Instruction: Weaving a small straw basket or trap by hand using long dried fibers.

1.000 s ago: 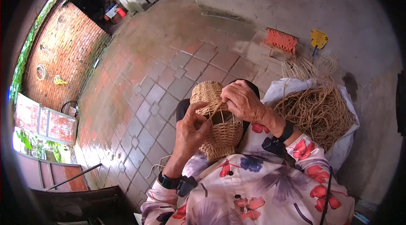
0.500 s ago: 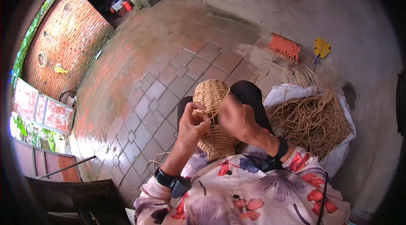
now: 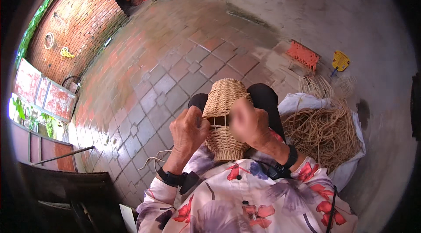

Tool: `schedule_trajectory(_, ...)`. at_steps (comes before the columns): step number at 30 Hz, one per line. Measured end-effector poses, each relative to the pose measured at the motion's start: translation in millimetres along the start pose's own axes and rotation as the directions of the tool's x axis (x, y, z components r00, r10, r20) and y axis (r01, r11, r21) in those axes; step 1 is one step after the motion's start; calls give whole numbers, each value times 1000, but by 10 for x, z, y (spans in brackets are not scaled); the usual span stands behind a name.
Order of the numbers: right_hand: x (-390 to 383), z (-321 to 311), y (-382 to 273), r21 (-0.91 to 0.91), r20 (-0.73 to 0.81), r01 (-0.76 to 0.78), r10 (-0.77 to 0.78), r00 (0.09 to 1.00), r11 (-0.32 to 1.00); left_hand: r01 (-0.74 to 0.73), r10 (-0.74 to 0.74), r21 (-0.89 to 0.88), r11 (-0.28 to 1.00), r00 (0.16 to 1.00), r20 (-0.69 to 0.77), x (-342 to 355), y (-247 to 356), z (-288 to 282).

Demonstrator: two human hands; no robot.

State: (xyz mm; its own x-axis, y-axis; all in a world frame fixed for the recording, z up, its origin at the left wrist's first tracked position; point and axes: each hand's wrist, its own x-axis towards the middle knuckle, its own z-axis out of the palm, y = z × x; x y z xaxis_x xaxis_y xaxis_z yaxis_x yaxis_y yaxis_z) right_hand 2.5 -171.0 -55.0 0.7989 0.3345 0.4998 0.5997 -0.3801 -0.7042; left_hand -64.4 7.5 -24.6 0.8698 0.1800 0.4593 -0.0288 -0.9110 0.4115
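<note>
A woven tan basket [image 3: 222, 96] lies in my lap between dark-clad knees, with an open gap across its middle crossed by thin upright strands. My left hand [image 3: 188, 128] has its fingers curled closed against the basket's left side at that gap. My right hand [image 3: 251, 123] is on the basket's right side at the same height; its fingertips are smeared, so what they hold cannot be made out. A few loose pale cords [image 3: 153, 158] hang beside my left wrist.
A white sack [image 3: 353, 154] of tangled fibre cord [image 3: 318, 134] sits at my right, pale strand bundles [image 3: 313, 86] behind it. An orange frame [image 3: 301, 55] and yellow paddle [image 3: 340, 61] lie near the grey wall [image 3: 320, 5]. Left are a brick wall [image 3: 79, 22] and dark panel [image 3: 66, 189].
My left hand has turned inward, its fingers now curled in and higher on the basket's side. My right hand has shifted slightly lower. The whole view has also shifted a little.
</note>
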Motion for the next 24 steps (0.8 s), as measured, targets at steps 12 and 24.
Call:
schedule_trajectory(12,9,34,-28,-30,-30,90,-91,995,996,-258,263,-72,963,963,59,-2,-21,-69)
schedule_trajectory(24,-17,56,26,4,-13,-33,33,999,999,24,-7,-144,989,993,116,-164,-209,-277)
